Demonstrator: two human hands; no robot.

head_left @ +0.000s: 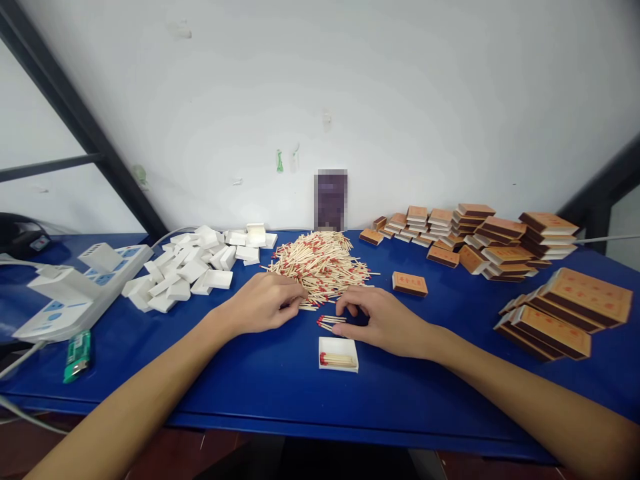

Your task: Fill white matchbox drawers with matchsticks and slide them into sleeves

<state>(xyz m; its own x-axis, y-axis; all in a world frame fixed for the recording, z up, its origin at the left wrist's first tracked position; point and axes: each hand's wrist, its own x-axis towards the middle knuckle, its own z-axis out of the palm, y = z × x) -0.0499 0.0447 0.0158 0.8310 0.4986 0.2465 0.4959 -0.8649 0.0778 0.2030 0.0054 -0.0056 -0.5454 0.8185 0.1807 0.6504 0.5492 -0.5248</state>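
At the left front edge of a big heap of red-tipped matches (325, 263), my left hand (270, 301) rests with its fingers curled and thumb drawn in; what is between the fingertips is hidden. My right hand (377, 319) is on the blue table with thumb and forefinger apart. Several loose matches (331, 320) lie in the gap at its fingertips, the thumb close to the lowest one. Just below them sits a white matchbox tray (338, 345), partly filled with a row of matches (337, 361), heads to the left.
White matchbox trays (193, 267) are heaped at the left. Orange-brown matchboxes (500, 240) stand in stacks at the right, with a single matchbox (410, 283) nearer my right hand. A power strip (80, 293) and a green lighter (79, 355) are at far left. A wall (320, 100) rises behind.
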